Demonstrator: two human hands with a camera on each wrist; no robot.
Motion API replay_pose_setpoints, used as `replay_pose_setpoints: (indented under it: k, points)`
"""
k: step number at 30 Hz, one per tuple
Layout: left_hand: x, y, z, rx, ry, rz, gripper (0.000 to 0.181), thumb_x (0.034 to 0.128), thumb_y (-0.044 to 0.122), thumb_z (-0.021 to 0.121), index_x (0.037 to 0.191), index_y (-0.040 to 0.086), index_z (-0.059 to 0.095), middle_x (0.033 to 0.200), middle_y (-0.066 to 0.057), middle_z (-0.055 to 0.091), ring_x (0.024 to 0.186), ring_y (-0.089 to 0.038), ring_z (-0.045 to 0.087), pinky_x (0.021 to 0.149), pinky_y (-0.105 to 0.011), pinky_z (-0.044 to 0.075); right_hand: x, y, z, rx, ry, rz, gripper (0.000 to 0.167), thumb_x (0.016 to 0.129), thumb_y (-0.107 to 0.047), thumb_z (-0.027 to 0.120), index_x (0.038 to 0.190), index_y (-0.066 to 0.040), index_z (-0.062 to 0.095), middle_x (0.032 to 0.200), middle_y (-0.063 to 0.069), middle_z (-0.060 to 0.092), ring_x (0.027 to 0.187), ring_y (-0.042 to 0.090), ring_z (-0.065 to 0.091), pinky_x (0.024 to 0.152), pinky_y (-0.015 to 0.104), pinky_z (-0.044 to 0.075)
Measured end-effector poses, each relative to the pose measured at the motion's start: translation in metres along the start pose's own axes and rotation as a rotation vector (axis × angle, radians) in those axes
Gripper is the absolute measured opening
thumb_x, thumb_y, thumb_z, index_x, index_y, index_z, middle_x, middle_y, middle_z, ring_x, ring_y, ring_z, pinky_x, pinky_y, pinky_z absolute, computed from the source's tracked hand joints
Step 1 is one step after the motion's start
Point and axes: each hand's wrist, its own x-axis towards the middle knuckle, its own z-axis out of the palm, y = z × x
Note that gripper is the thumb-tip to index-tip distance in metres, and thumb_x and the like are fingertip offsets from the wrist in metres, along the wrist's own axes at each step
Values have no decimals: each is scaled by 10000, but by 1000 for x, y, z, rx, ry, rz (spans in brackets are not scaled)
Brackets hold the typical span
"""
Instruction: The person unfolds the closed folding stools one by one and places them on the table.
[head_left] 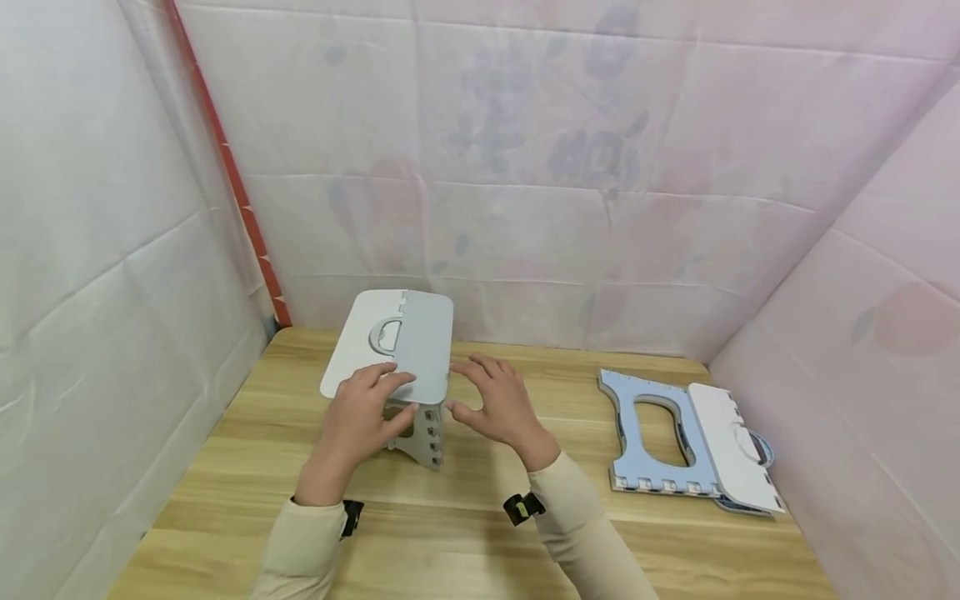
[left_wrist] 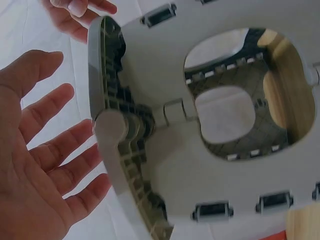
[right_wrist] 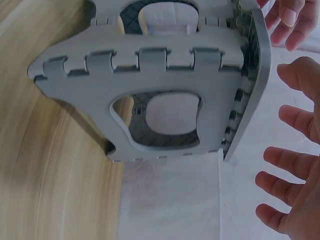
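Pale sheeting (head_left: pixel 360 100), its faint lettering (head_left: pixel 491 108) too washed-out to read, backs a wood-grain table (head_left: pixel 450 533). A grey-white stool (head_left: pixel 422 350) stands left of centre; a blue-and-white stool (head_left: pixel 723 442) lies flat, lower right. Fingers loosely spread, the left hand (head_left: pixel 362 417) is at the upright one's near edge, the right hand (head_left: pixel 498 404) just beside.

The head view looks down toward twelve o'clock; close wrist views, from roughly seven and five, share the stool (head_left: pixel 422 346).
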Motion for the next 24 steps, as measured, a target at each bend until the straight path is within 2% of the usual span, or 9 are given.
replay_pose_setpoints:
  k: [8,16,24]
  points:
    - [8,6,18,-9,-37,38,337,739,259,765,1042,135,684,1117,-141,603,1032,-315,552,780,-520,447,-13,11,-8,1,-11,47,490,809,-352,686,1236,-131,590,1287,184,497,1135,391,462,854,623,333]
    - [15,16,29,9,-62,105,329,755,255,747,1053,136,674,1119,-124,595,1026,-301,552,789,-502,448,-29,26,-15,-9,3,90,491,803,-334,697,1233,-119,591,1290,188,497,1116,411,466,827,615,339]
    - [15,24,43,9,4,198,331,732,262,748,1019,116,672,1065,-121,605,963,-297,572,743,-473,465,-46,42,-20,-20,-12,150,502,815,-360,675,1249,-126,583,1299,192,490,1133,421,450,850,636,316]
